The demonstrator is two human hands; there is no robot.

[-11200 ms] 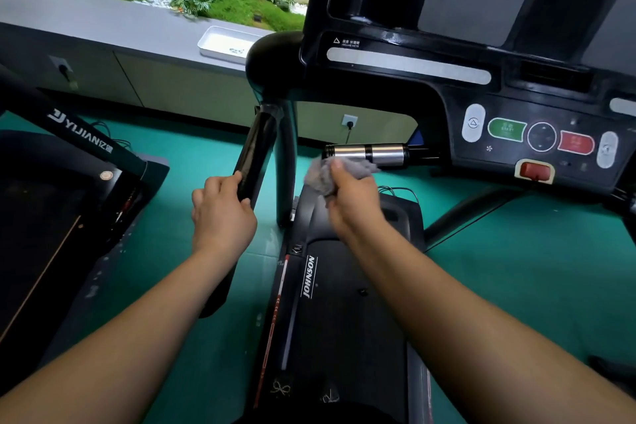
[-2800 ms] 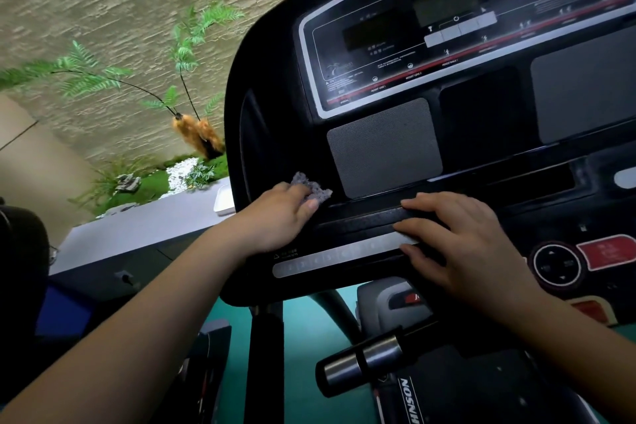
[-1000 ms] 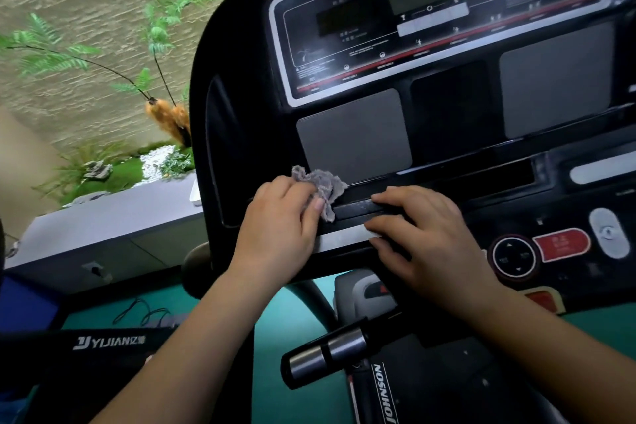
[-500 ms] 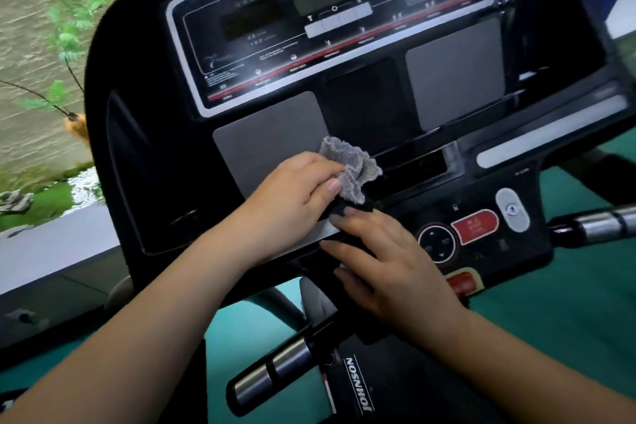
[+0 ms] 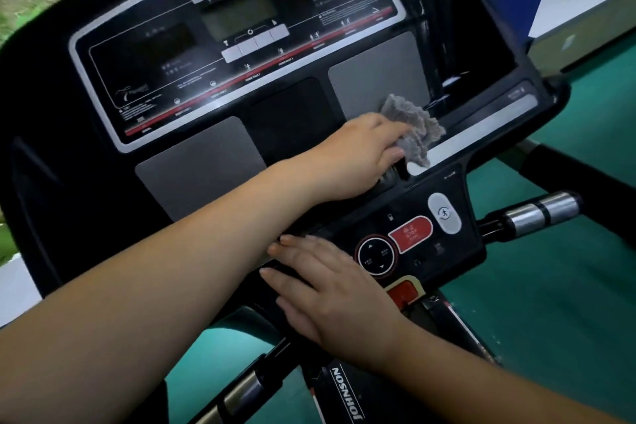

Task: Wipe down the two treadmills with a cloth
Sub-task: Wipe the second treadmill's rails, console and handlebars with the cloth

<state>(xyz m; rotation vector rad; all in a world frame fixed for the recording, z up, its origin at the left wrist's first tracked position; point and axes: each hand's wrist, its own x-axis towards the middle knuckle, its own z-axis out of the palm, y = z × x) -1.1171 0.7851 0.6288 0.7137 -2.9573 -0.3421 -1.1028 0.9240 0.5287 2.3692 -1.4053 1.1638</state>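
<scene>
The black Johnson treadmill console (image 5: 103,134) fills the view, tilted. My left hand (image 5: 358,155) is shut on a crumpled grey cloth (image 5: 413,127) and presses it on the ledge below the right grey pad, at the left end of a silver strip (image 5: 481,127). My right hand (image 5: 330,296) lies flat, fingers spread, on the console's lower edge just left of the round arrow button (image 5: 375,255) and the red stop button (image 5: 410,234). The second treadmill is out of view.
A chrome-and-black handlebar grip (image 5: 537,212) sticks out at the right; another one (image 5: 241,399) runs below the console. Green floor (image 5: 568,303) lies beyond. The treadmill deck with the Johnson label (image 5: 347,392) is at the bottom. A grey counter (image 5: 585,10) stands at the upper right.
My left hand has slid the cloth rightwards along the console ledge, from under the left grey pad to under the right one. My right hand has dropped lower, staying flat. The view swung right.
</scene>
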